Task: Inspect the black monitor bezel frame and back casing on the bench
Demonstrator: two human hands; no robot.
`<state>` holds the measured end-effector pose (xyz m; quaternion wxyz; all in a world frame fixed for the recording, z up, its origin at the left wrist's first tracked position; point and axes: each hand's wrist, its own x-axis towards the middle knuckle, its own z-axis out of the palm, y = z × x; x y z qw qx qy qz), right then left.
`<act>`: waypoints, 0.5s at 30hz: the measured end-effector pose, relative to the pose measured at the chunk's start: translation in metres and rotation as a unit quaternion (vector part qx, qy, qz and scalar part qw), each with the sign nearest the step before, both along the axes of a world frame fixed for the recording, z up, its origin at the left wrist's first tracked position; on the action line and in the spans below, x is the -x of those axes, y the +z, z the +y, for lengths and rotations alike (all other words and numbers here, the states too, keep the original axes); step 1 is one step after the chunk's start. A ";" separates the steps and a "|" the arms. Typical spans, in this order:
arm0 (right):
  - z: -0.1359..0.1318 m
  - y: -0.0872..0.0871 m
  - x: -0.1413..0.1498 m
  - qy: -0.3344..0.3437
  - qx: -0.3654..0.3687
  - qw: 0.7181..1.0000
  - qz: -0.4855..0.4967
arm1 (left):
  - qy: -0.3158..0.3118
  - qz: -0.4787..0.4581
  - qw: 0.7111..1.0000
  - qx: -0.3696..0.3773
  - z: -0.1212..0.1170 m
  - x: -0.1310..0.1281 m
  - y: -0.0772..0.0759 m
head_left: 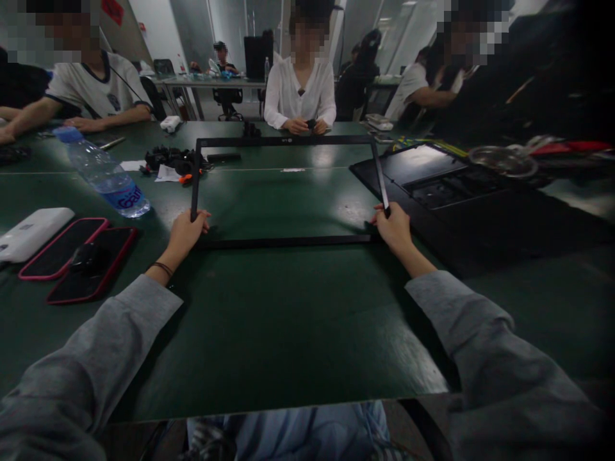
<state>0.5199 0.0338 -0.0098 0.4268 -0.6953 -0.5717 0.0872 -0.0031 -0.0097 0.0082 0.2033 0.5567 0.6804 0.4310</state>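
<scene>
A thin black rectangular frame (288,241), like the bezel of a screen, is held over the green table (288,320). My left hand (186,232) is closed around its left side, near the lower corner. On the opposite side my right hand (394,227) grips the frame near the lower right corner. Its far edge carries a small light logo in the middle, and the table shows through the opening. Right of my right hand lies a large black panel (504,224) with recessed parts.
Left of me are a water bottle (113,176), two phones (93,272) in red-edged cases and a white device (36,234). Black parts with an orange piece (175,163) lie behind my left hand. A person in white (300,96) sits opposite; others sit at the sides.
</scene>
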 end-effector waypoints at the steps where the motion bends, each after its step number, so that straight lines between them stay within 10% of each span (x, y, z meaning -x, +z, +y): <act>1: 0.000 0.000 0.000 0.001 0.000 1.000 0.000 | 0.001 -0.003 1.000 0.000 -0.001 -0.001 0.001; 15: -0.004 0.006 0.004 -0.004 0.006 1.000 -0.005 | -0.003 -0.003 1.000 0.000 0.000 0.000 0.000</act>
